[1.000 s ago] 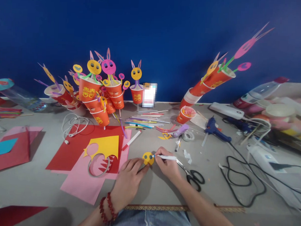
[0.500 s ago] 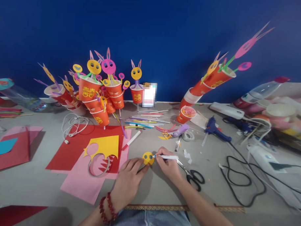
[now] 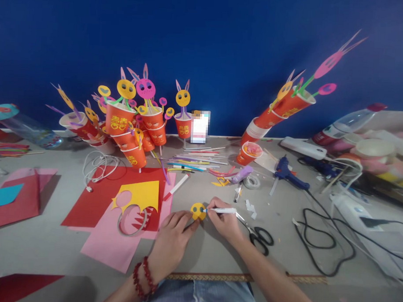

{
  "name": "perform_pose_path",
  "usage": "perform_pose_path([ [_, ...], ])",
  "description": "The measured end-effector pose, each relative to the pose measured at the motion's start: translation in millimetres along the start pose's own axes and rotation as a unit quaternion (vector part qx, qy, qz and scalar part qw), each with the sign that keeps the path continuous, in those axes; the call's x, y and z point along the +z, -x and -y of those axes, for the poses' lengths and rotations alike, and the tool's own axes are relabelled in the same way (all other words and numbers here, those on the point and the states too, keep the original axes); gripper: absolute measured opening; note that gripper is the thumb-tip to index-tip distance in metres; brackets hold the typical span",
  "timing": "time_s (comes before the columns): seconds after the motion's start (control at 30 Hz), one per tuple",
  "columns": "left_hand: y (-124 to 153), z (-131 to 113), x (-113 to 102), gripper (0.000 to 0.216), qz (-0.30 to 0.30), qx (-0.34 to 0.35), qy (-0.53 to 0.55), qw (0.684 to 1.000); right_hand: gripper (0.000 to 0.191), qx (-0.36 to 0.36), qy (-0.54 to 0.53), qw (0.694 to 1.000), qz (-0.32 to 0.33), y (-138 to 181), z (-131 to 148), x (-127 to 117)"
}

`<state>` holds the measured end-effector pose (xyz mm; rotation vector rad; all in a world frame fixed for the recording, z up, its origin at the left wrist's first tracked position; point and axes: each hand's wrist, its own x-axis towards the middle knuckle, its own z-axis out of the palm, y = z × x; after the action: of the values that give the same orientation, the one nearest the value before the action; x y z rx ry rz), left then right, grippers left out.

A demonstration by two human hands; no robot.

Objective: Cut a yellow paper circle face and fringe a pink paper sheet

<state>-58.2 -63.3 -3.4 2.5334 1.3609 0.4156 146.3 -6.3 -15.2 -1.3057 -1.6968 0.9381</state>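
A small yellow paper disc point(image 3: 197, 210) lies flat on the grey table near the front middle. My left hand point(image 3: 172, 242) rests beside it with fingers stretched out, one fingertip pressing the disc's lower edge. My right hand point(image 3: 224, 222) is closed around a white marker pen point(image 3: 223, 210), whose blue tip touches the disc's right side. A bead bracelet sits on my left wrist.
Black scissors point(image 3: 259, 236) lie right of my right hand. Red, pink and yellow paper sheets point(image 3: 120, 205) with a tape ring point(image 3: 131, 220) lie left. Orange cups with paper rabbit heads point(image 3: 136, 118) stand behind; a blue glue gun point(image 3: 288, 174) and black cables point(image 3: 320, 243) lie right.
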Motion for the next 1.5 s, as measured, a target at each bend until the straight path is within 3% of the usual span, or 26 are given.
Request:
perform_pose_path([
  [0.23, 0.9, 0.9, 2.5, 0.05, -0.004, 0.001, -0.001, 1.0, 0.013, 0.004, -0.012, 1.0, 0.003, 0.3, 1.3, -0.3],
  [0.43, 0.5, 1.1, 2.6, 0.048, -0.009, 0.003, 0.002, 1.0, 0.017, 0.021, -0.042, 0.998, -0.032, -0.1, -1.0, 1.4],
  [0.57, 0.2, 0.4, 1.7, 0.047, -0.013, 0.005, 0.003, 1.0, 0.009, 0.024, -0.055, 0.997, -0.038, 0.3, -1.3, 1.7],
  [1.03, 0.2, 0.1, -1.5, 0.042, 0.001, 0.002, 0.007, 1.0, 0.011, -0.015, -0.013, 1.0, 0.021, -3.4, 4.3, 7.6],
  [1.5, -0.4, 0.0, -0.6, 0.042, -0.012, 0.007, 0.011, 1.0, 0.01, -0.022, 0.037, 0.998, 0.041, -3.2, 1.5, 8.4],
])
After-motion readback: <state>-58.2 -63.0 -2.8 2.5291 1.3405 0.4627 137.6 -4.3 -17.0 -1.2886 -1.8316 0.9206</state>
